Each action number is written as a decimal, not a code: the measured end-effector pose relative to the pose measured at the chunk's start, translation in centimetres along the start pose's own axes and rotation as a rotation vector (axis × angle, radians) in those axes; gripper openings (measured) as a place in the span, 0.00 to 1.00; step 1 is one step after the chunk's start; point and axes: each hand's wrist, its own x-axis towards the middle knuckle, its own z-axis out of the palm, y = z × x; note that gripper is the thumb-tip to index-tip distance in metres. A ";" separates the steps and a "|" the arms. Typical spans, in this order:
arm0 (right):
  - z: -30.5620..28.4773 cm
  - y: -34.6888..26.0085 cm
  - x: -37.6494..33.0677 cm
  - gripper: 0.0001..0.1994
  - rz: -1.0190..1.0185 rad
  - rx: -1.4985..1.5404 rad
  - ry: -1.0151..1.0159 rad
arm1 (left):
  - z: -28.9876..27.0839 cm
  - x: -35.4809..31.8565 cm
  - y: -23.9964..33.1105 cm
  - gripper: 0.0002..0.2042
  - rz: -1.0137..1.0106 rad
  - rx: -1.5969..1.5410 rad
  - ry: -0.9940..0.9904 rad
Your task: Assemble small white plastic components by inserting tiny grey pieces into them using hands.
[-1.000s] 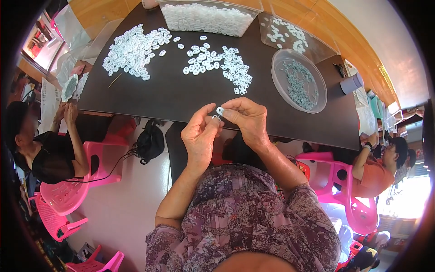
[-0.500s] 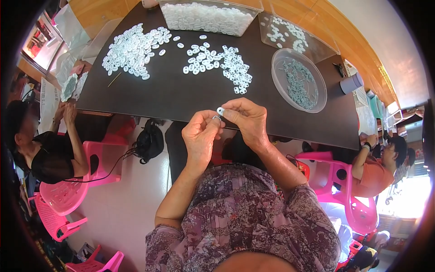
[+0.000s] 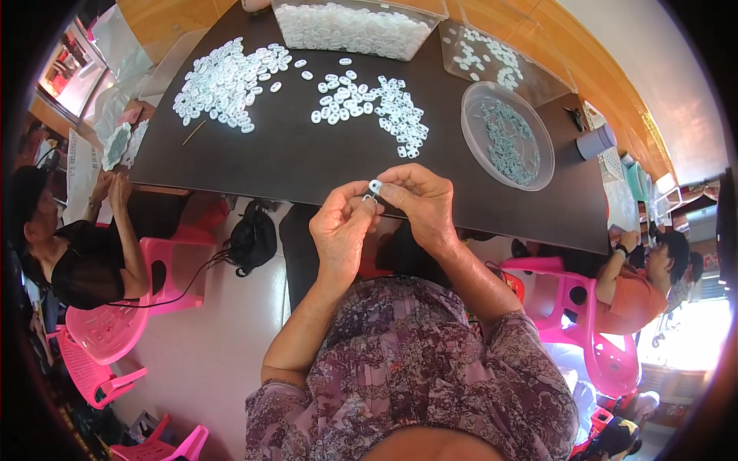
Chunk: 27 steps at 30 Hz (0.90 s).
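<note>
Right now, from my remote post, I have both hands just above the near edge of the dark table point(image 3: 307, 165). My right hand point(image 3: 424, 207) pinches 1 white oval piece point(image 3: 375, 186) between thumb and fingers, so that piece sits over the table's near edge with its end poking out. My left hand point(image 3: 338, 234) comes in beside it, thumb and fingertips closed on a small pale loop point(image 3: 370, 198); whether the loop touches the oval piece, I cannot tell.

On the table's left part I see a big heap of white pieces point(image 3: 231, 81), with a thin stick point(image 3: 194, 132) just below. Near the table's middle lie 2 smaller adjoining clusters, a left cluster point(image 3: 338, 100) and a right cluster point(image 3: 401, 115). At the table's far edge stands a clear box point(image 3: 436, 23) full of white pieces. Toward the table's right end I have a round tub point(image 3: 480, 154) holding grey-green bits point(image 3: 509, 146), and beyond it a grey cylinder point(image 3: 594, 144). 2 people sit at the table's sides: a person in black point(image 3: 88, 265) on the left, a person in orange point(image 3: 634, 296) on the right.
</note>
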 end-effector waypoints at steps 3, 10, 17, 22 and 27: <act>0.1 0.0 0.0 0.06 -0.002 -0.013 0.010 | -0.1 0.0 0.1 0.06 -0.008 0.019 0.003; 0.3 0.3 0.0 0.05 -0.042 -0.097 0.024 | -0.4 0.4 0.4 0.04 -0.055 -0.026 -0.009; 0.6 0.2 -0.1 0.05 -0.059 -0.131 0.025 | -0.6 0.5 0.1 0.03 -0.070 -0.040 0.022; 1.0 0.1 -0.2 0.04 -0.014 -0.069 0.070 | -0.5 0.4 0.1 0.03 -0.103 -0.087 0.044; 1.1 0.1 -0.3 0.04 0.014 -0.009 0.089 | -0.3 0.3 0.2 0.03 -0.145 -0.169 0.069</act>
